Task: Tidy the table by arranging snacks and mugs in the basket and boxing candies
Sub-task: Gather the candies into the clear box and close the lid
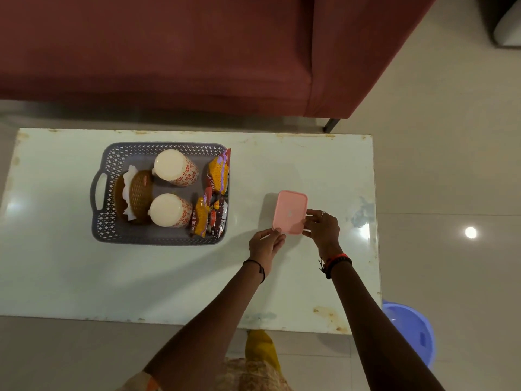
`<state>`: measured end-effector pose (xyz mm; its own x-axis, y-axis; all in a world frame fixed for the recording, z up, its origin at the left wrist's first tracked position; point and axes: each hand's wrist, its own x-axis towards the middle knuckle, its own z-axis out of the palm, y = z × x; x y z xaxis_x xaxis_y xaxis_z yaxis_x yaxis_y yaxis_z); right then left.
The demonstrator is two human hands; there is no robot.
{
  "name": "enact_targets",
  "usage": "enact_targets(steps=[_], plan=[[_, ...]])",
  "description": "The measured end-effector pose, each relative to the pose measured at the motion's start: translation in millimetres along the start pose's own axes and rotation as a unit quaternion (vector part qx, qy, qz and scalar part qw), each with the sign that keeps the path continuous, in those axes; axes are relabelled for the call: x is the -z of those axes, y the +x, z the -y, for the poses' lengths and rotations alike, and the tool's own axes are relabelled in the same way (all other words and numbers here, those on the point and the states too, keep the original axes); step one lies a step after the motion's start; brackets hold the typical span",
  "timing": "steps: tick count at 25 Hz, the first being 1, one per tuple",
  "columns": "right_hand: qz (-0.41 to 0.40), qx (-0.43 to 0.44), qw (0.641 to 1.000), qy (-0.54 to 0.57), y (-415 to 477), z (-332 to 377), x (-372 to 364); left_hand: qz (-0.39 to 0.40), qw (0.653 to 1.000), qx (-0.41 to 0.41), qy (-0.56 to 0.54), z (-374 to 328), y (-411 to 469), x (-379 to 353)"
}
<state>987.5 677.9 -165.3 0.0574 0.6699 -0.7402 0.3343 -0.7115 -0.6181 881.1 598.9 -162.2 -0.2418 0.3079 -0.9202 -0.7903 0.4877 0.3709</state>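
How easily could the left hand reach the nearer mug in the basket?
Probably yes. The left hand holds the pink box, but nothing covers the mug; it only must pass over the snack packets.

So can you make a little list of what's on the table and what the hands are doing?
table: white, with worn edges
basket: grey, on the table's left part
in basket: two flowered mugs, orange snack packets, a brown packet
pink box: lid on, right of the basket
left hand: holds the box's near left corner
right hand: holds the box's near right edge
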Motion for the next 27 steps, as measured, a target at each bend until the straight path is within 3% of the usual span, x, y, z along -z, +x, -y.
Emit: enact_targets(steps=[9,18,24,27], plan=[[0.027,0.066,0.995,-0.07,2.5,32.9,-76.4,-0.061,0.977,-0.041,-0.199,-26.0,15.1,18.6],[0.051,0.067,0.995,-0.058,1.8,34.4,-108.4,-0.056,0.968,-0.04,-0.24,-35.3,19.9,27.3],[0.021,0.092,0.987,-0.132,-3.7,31.5,-100.3,-0.056,0.986,-0.04,-0.154,-30.5,12.6,32.2],[-0.003,0.14,0.969,-0.203,-29.4,16.6,-91.4,-0.096,0.987,-0.09,0.092,-16.4,-0.3,40.7]])
